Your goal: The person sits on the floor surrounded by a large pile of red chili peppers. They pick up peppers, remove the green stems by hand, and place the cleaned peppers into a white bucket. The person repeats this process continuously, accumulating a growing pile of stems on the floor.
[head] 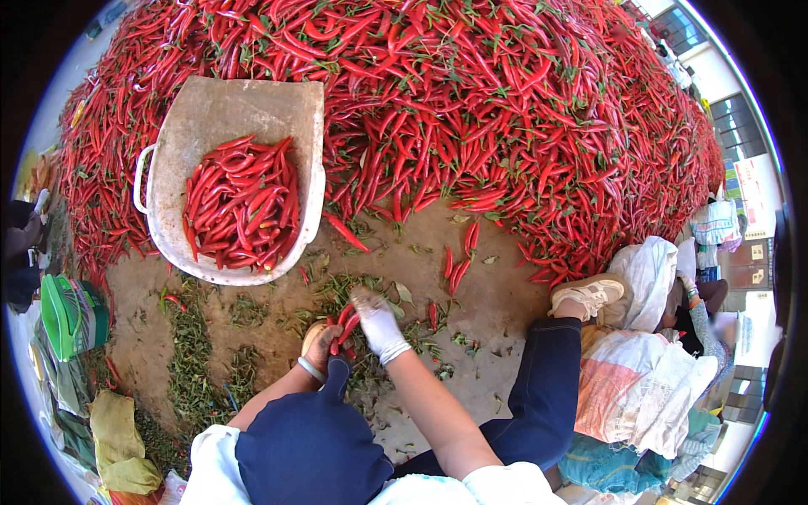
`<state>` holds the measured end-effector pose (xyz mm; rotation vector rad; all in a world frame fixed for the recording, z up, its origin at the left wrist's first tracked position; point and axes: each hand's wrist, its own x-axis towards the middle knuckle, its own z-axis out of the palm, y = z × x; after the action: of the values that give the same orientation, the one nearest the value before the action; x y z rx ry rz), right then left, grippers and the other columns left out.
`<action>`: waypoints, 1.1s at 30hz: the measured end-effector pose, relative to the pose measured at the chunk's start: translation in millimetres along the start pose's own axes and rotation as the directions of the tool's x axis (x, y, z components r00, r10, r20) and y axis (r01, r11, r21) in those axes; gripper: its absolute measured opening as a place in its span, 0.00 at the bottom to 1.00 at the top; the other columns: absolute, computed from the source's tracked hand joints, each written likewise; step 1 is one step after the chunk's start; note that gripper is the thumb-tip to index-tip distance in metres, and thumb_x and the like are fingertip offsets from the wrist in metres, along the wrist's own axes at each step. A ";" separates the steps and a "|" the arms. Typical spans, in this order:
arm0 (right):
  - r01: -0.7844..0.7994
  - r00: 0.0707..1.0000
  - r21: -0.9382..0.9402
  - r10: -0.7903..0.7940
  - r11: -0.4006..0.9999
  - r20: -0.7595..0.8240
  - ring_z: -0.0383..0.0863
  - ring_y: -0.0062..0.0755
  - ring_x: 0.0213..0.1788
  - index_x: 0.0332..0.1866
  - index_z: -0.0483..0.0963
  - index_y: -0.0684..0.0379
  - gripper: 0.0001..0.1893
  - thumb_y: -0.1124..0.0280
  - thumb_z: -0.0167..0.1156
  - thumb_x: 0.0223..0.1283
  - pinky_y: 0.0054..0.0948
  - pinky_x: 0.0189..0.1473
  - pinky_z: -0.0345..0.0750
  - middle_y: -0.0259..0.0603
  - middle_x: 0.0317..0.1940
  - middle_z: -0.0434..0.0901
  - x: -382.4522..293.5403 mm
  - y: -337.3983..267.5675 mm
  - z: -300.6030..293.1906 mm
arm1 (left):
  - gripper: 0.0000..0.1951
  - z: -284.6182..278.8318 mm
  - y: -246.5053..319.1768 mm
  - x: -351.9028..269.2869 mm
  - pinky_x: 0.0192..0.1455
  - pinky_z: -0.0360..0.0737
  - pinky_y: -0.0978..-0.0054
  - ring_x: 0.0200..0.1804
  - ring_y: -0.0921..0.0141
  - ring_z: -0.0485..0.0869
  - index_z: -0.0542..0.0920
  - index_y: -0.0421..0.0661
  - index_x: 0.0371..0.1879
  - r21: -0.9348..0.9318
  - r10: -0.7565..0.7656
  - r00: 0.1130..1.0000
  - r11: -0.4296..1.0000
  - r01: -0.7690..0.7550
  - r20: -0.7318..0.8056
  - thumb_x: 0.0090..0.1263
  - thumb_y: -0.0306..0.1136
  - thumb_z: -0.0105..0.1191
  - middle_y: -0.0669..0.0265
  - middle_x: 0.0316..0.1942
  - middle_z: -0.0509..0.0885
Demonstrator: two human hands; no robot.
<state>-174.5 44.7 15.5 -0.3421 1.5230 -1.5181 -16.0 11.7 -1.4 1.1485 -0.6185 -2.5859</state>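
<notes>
My left hand [320,349], with a pale bracelet at its wrist, grips a few red chili peppers [344,328] low in front of me. My right hand [377,325] wears a white glove with soiled fingertips. Its fingers reach the upper ends of those peppers; whether they pinch one is hidden. Ahead to the left, a white plastic scoop-shaped container [252,101] with a side handle leans against the pile. Inside it lies a heap of red chilies [243,205], without visible green stems. Below my hands, green stems and leaf scraps [360,284] litter the floor.
A huge pile of red chilies [467,95] curves across the front. Loose chilies [459,274] lie on the concrete floor [492,252]. At left stands a green container [72,315]. Woven sacks [637,385] crowd the right, beside my shoe [587,295]. Another person [701,315] sits beyond them.
</notes>
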 end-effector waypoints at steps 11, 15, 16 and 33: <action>0.349 0.904 -0.913 -0.181 -0.211 0.388 0.87 0.42 0.37 0.32 0.81 0.55 0.07 0.72 0.55 0.57 0.40 0.36 0.83 0.47 0.30 0.85 164.5 -41.1 42.3 | 0.11 8.3 40.1 -15.9 0.24 0.80 0.70 0.21 0.67 0.79 0.79 0.45 0.36 -0.168 -0.007 1.000 0.986 0.009 0.008 0.63 0.39 0.58 0.64 0.22 0.80; 0.276 0.948 -0.956 -0.192 0.096 0.255 0.86 0.48 0.42 0.38 0.80 0.59 0.08 0.72 0.54 0.60 0.39 0.41 0.81 0.51 0.35 0.86 137.6 -32.5 22.2 | 0.36 7.9 97.3 -26.0 0.28 0.85 0.72 0.27 0.69 0.83 0.60 0.49 0.73 -0.308 0.289 0.949 0.921 -0.240 0.126 0.69 0.47 0.57 0.54 0.40 0.85; 0.213 0.971 -0.904 -0.187 0.370 0.152 0.86 0.48 0.44 0.42 0.78 0.60 0.08 0.72 0.54 0.61 0.39 0.44 0.80 0.52 0.37 0.85 121.3 -33.7 17.0 | 0.36 1.4 117.1 -22.9 0.31 0.85 0.72 0.31 0.67 0.85 0.61 0.50 0.73 -0.297 0.370 0.927 0.893 -0.337 0.061 0.69 0.50 0.57 0.52 0.44 0.85; 0.307 0.706 -0.852 -0.702 0.424 -0.095 0.81 0.42 0.35 0.45 0.78 0.58 0.10 0.75 0.61 0.57 0.35 0.38 0.78 0.44 0.33 0.81 64.9 -57.6 -50.0 | 0.05 47.1 331.0 -43.0 0.37 0.81 0.63 0.34 0.58 0.84 0.82 0.39 0.38 0.722 0.702 0.190 -0.689 -0.064 0.686 0.65 0.25 0.60 0.55 0.32 0.85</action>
<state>-269.4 16.7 31.3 -1.1713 2.6520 -1.2881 -6.4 -250.0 210.8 0.7512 -2.3321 0.0658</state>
